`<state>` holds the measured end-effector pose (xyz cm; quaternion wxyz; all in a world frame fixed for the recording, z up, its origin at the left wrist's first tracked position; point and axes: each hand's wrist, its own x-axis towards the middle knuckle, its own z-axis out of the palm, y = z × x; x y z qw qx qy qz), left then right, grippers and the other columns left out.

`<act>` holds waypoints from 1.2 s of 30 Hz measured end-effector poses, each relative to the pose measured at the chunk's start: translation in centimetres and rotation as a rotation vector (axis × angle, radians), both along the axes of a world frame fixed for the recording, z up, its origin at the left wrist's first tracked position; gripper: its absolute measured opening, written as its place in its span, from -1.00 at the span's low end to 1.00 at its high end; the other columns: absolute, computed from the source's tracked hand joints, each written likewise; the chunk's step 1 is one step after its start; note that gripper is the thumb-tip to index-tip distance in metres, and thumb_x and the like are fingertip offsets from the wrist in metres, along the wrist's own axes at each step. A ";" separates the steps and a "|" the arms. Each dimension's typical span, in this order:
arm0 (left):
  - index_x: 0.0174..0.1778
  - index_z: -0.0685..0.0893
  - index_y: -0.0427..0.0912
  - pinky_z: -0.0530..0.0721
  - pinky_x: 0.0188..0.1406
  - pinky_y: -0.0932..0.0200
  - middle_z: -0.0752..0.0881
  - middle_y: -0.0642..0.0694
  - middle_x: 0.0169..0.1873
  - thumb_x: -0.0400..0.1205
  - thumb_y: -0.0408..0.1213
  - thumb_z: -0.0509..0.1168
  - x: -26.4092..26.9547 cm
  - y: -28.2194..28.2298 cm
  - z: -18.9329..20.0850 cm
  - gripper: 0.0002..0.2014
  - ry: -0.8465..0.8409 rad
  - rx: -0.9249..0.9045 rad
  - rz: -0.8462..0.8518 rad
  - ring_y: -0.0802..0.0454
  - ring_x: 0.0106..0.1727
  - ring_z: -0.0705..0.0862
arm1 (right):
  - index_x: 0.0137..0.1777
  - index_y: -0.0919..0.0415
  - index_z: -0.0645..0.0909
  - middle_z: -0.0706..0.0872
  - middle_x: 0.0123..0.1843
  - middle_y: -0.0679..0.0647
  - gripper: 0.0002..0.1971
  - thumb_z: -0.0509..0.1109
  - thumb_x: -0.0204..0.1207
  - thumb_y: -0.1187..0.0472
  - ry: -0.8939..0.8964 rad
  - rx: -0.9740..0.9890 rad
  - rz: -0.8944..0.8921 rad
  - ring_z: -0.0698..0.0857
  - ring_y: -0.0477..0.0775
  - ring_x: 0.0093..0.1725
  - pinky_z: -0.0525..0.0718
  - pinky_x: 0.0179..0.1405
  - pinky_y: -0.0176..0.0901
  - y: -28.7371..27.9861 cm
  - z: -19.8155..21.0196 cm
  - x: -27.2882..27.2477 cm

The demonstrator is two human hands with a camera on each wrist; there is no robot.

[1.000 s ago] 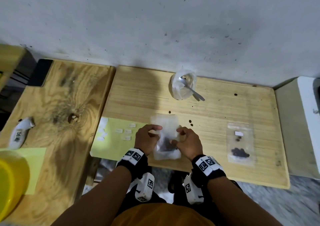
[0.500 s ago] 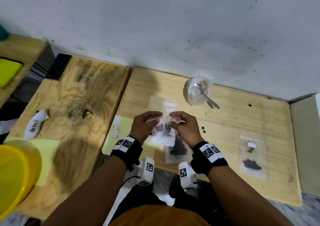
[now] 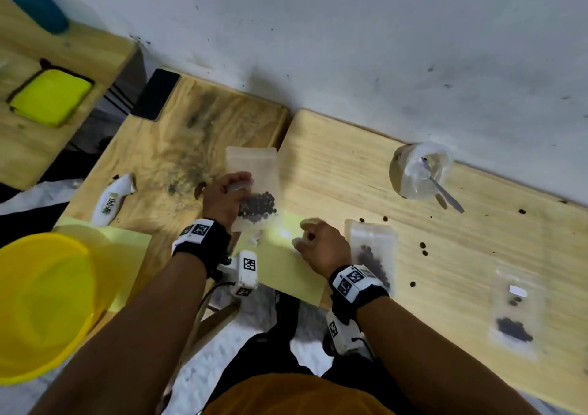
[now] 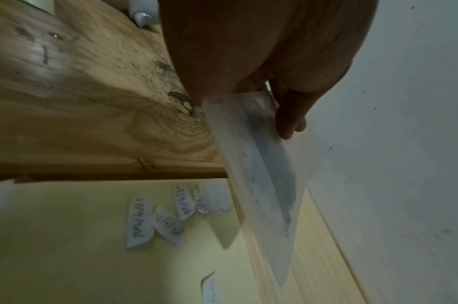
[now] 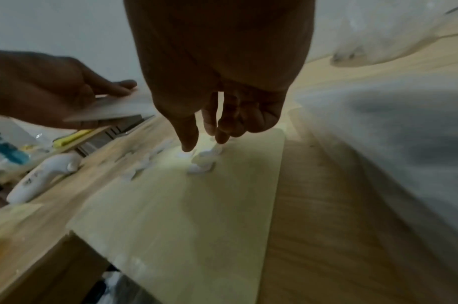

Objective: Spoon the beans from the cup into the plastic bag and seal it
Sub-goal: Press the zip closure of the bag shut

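My left hand [image 3: 236, 192] grips a clear plastic bag [image 3: 254, 173] with dark beans [image 3: 258, 206] in its lower part, lifted above the seam of the two tables. In the left wrist view the bag [image 4: 261, 164] hangs from my fingers [image 4: 290, 119]. My right hand [image 3: 302, 235] hovers with loosely hanging fingers [image 5: 187, 142] just over small white labels [image 5: 204, 160] on a pale yellow sheet [image 3: 286, 268] and holds nothing. The clear cup [image 3: 413, 176] with the metal spoon [image 3: 444, 190] in it stands at the back by the wall.
Another bag of beans [image 3: 370, 249] lies right of my right hand, and a third bag [image 3: 515, 316] at the far right. Loose beans [image 3: 423, 246] dot the table. On the left are a yellow bowl [image 3: 41, 303], a white tube [image 3: 111, 201] and a black phone [image 3: 156, 93].
My right hand has let go of the bag and dropped to the yellow sheet with the labels. The left hand alone carries the bag, lifted and moved left. The head view has swung left.
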<state>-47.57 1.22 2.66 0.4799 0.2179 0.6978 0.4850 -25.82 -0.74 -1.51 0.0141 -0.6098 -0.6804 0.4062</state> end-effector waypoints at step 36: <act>0.10 0.74 -0.05 0.59 -0.05 0.26 0.72 0.17 -0.07 0.42 -0.68 0.36 10.2 3.1 2.5 -0.53 0.050 0.233 -0.440 0.19 -0.05 0.61 | -0.12 -0.03 0.58 0.74 -0.29 0.00 -0.72 0.66 0.38 0.20 0.541 0.229 -0.461 0.71 -0.09 -0.29 0.64 -0.18 -0.16 7.2 10.0 4.3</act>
